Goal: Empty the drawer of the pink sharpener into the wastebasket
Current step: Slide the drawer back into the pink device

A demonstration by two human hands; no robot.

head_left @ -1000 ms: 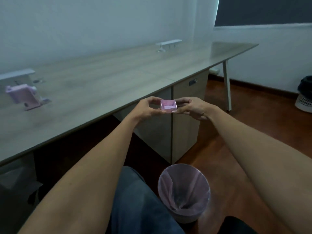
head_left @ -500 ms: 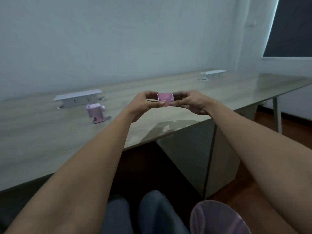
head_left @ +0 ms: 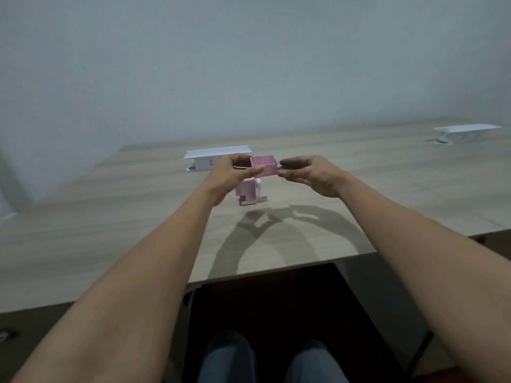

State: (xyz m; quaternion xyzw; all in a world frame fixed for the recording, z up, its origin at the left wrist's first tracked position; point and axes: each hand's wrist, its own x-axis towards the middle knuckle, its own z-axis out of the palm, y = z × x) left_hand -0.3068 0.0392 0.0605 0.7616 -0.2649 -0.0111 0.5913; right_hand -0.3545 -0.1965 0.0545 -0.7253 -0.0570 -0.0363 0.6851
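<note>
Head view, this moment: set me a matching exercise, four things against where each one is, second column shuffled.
Things:
1. pink drawer
2. pink sharpener
3. white socket box
4. left hand

Places or states:
A. standing on the desk, below the raised hands
B. at the back of the desk, by the wall
C. held in the air between both hands, open side up
D. pinching the drawer's left end; the right hand is at the other end

Pairs: 1-C, 2-A, 3-B, 4-D
</note>
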